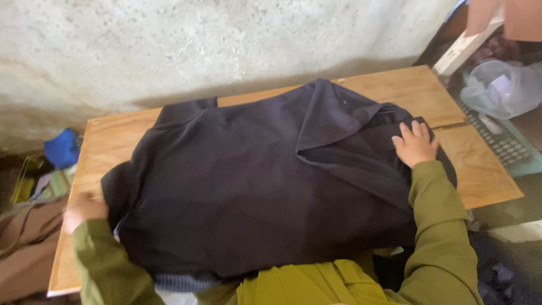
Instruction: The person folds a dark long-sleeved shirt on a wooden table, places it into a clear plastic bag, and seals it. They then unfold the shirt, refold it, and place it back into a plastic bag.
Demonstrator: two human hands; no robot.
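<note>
A: Where's the garment (237, 186) sitting?

B: It lies spread over most of the table (485, 181), dark and ribbed, with its near edge hanging off toward the person. It covers the board from near the left rim almost to the right end.

A: And the hands?

B: The right hand (415, 144) lies flat on the cloth at the right side, fingers spread and loose, pressing rather than gripping. The left hand (84, 212) is at the garment's left edge, blurred; it seems closed on the cloth there, but I can't tell for certain.

A: Which way does it run?

B: Its long axis goes left to right along the table, tilted a little, the right end sitting farther back than the left. A flap (344, 121) is folded over at the upper right, its point aimed at the wall (169, 45).

A: What could go wrong?

B: I'd judge the overhang is the risk. Enough cloth hangs off the near edge that a tug from the left could drag the whole piece off, since the right palm only rests on it. The folded flap could also slip open if the cloth shifts beneath it, and the corner near the clutter (502, 90) at the right might snag on it.
</note>
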